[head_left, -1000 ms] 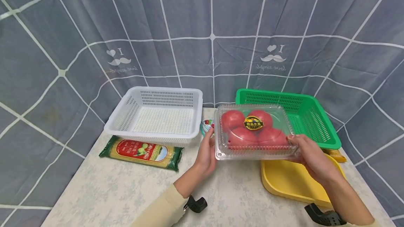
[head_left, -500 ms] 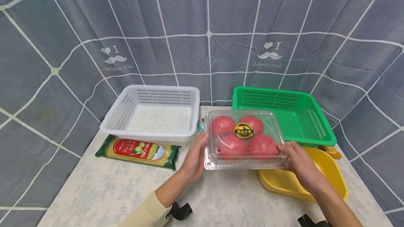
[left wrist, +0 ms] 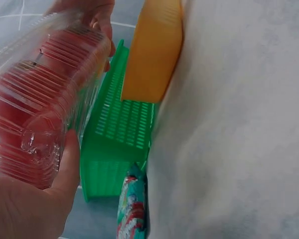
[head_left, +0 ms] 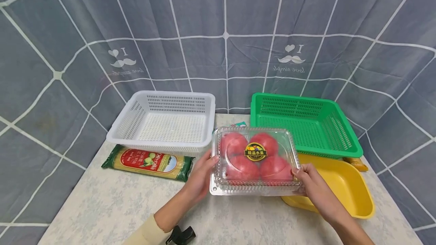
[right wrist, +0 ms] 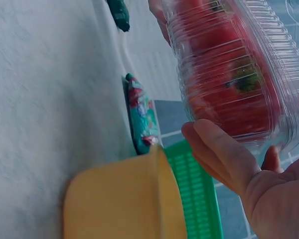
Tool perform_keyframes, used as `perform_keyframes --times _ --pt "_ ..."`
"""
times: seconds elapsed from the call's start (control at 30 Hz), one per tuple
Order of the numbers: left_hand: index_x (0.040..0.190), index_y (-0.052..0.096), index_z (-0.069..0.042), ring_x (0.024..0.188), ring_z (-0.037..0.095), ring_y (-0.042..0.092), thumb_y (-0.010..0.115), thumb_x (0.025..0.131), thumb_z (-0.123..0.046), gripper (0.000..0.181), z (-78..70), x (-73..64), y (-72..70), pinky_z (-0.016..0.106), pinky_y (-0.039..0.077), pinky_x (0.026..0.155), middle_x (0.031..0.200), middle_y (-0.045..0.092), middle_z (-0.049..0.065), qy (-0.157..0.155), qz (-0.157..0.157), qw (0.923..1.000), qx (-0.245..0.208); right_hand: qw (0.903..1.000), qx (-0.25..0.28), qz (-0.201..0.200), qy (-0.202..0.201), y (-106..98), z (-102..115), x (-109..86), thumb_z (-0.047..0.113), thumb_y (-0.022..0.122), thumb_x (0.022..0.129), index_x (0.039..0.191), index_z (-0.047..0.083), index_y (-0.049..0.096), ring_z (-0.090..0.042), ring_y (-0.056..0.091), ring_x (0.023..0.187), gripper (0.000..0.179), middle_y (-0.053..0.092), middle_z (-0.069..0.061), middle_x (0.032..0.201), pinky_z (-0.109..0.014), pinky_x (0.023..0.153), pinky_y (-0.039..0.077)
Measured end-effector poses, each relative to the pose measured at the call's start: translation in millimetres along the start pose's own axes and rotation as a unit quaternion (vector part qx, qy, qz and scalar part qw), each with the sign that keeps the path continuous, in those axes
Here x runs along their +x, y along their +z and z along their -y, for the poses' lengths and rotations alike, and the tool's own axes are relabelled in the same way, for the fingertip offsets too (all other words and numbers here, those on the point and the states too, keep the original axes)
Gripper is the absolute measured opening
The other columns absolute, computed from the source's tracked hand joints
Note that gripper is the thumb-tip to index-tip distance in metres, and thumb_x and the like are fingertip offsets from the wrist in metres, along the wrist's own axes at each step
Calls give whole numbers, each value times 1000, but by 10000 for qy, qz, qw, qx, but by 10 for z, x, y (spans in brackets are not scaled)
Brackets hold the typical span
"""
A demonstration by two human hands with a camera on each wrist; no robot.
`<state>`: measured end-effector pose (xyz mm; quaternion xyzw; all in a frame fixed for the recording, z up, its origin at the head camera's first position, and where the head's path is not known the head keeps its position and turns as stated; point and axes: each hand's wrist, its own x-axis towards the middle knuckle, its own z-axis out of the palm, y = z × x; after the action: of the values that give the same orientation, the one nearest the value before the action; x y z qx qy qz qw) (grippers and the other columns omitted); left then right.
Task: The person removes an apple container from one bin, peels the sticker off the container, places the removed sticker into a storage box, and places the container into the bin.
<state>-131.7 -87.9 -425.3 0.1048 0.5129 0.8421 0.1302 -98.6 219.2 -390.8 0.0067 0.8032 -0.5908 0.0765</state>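
A clear plastic box (head_left: 253, 162) of several red tomatoes (right wrist: 224, 74), with a black and gold label on its lid, is held up above the table between both hands. My left hand (head_left: 201, 177) grips its left side, the thumb at the lid's edge and fingers (left wrist: 69, 164) beneath. At the near right corner my right hand (head_left: 316, 188) holds the box, thumb on top and fingers (right wrist: 226, 149) against the underside. The wrist views show space between the box's underside and the table.
A white basket (head_left: 173, 127) stands back left, with a spaghetti packet (head_left: 148, 163) in front. Back right is a green basket (head_left: 306, 127), a yellow basin (head_left: 340, 184) nearer me. Behind the box lies a teal packet (right wrist: 142, 114); a yellow-orange packet (head_left: 355, 163) lies far right.
Both hands have brought the tomato box toward me and somewhat left, away from the green basket. More of the green basket and yellow basin now shows.
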Motion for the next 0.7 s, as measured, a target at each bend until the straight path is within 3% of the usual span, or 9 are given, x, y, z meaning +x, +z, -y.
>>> perform_keyframes --times 0.1,0.33,0.57,0.7 --pt "149 29 -10 115 30 52 46 96 -26 59 -8 -51 -40 50 45 92 131 49 16 -83 34 10000 14 10000 7 -28 5 64 -39 -16 27 44 103 106 -1 38 -23 56 86 29 47 -15 97 -35 73 52" --pt "150 26 -9 106 26 58 44 98 -27 58 11 -164 -183 46 49 86 119 56 13 -554 -10 9985 -6 9978 -623 93 -229 190 -143 -54 25 47 102 100 2 41 -19 46 88 24 45 -7 93 -29 70 41" --pt "147 26 -4 93 20 62 39 98 -28 56 70 -260 -320 39 52 80 107 61 9 -921 -79 9956 118 9934 -926 672 117 288 -145 -131 36 47 101 110 4 39 -20 48 88 34 50 -7 90 -30 73 41" --pt "146 27 -1 93 20 62 36 99 -28 55 66 -292 -342 38 52 80 105 61 9 -1023 -168 9942 301 9924 -1001 690 181 335 -170 -148 38 49 100 115 4 40 -18 50 91 38 55 -4 93 -29 76 42"
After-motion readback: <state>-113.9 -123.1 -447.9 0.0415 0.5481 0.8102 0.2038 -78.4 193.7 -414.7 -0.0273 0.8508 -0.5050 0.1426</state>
